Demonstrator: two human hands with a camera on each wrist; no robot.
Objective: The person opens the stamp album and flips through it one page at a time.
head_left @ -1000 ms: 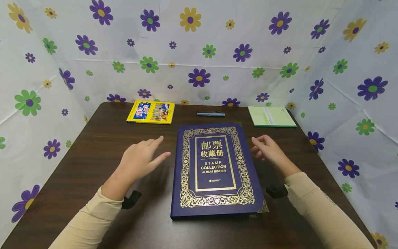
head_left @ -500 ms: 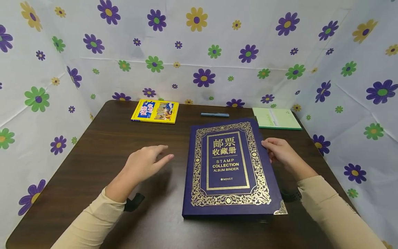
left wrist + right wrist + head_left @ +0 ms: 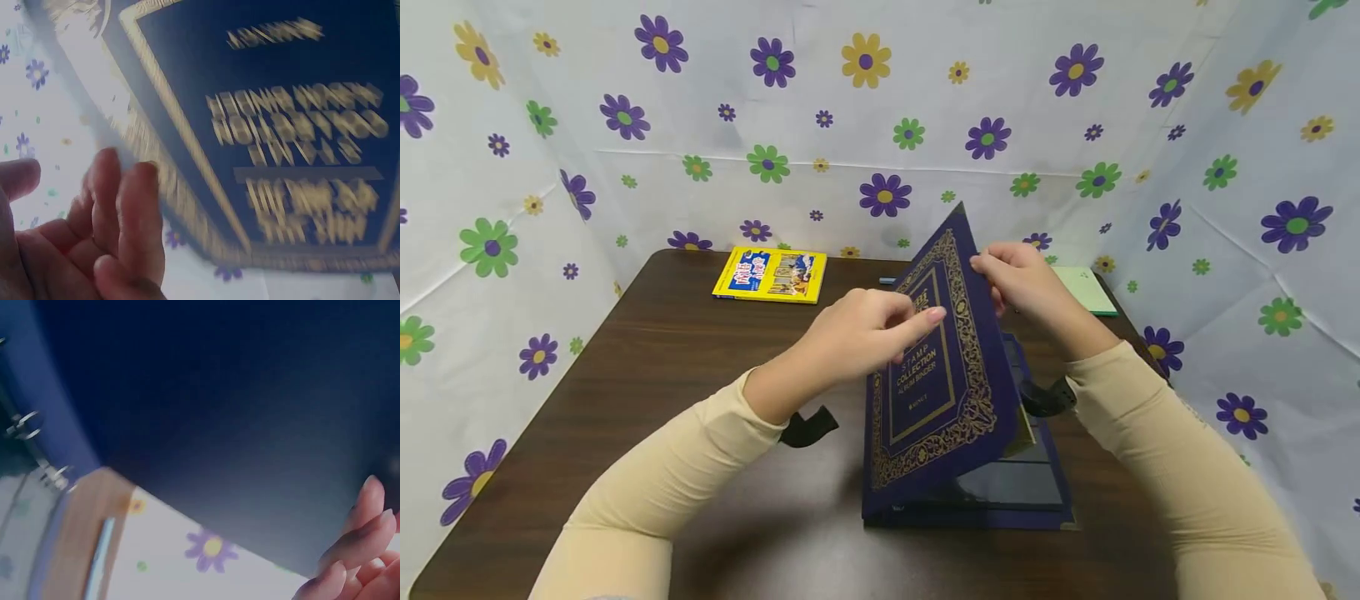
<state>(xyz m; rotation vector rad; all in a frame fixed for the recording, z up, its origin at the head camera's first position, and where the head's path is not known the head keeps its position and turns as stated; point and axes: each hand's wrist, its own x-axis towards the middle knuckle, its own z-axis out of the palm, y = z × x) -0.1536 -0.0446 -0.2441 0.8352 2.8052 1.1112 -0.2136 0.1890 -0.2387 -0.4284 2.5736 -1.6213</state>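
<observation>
A purple stamp album binder [image 3: 917,425] with gold lettering lies on the table, its front cover lifted into a steep slant. My right hand [image 3: 1018,279] pinches the cover's right edge near the upper corner. In front of the cover is my left hand [image 3: 865,337], fingers loosely bent and thumb extended, holding nothing. The left wrist view shows those fingers beside the blurred cover face [image 3: 294,69]. Beneath the cover, dark glossy pages [image 3: 1011,483] are partly visible. Metal rings [image 3: 28,428] and the cover's plain inner side [image 3: 206,406] appear in the right wrist view.
A yellow picture book [image 3: 771,275] lies at the back left of the dark wooden table [image 3: 647,375]. The raised cover hides most of a blue pen [image 3: 887,281]. At the back right, a pale green notebook [image 3: 1086,287] is partly behind my right hand. Flowered cloth [image 3: 805,92] surrounds the table.
My right hand has taken the cover's edge and swung it up and leftward, exposing the inside pages. My left hand has moved right, in front of the cover.
</observation>
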